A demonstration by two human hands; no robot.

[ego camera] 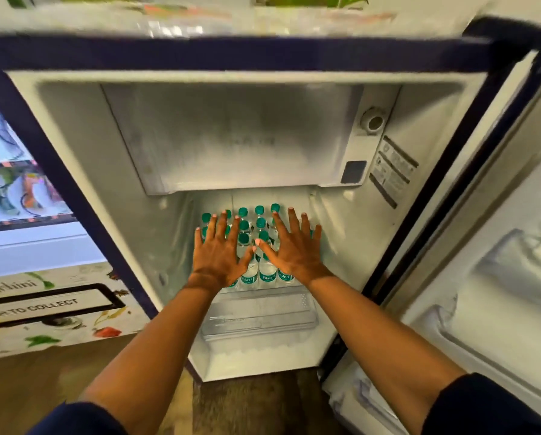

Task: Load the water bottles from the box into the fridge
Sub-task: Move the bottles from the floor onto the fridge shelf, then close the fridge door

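Note:
Several clear water bottles (259,233) with green caps and green labels stand upright in rows on a shelf inside the open fridge (112,196). Both my hands are stretched out flat in front of them, palms down, fingers spread. My left hand (220,252) covers the left rows and my right hand (294,249) covers the right rows. The thumbs nearly meet over the middle bottles. Neither hand holds anything. Whether the palms touch the caps I cannot tell. The box is not in view.
A frosted freezer compartment (231,142) hangs above the shelf. A clear drawer (259,315) sits below the bottles. The fridge door (488,262) stands open at right. A vending machine (37,246) stands at left. The floor below is wooden.

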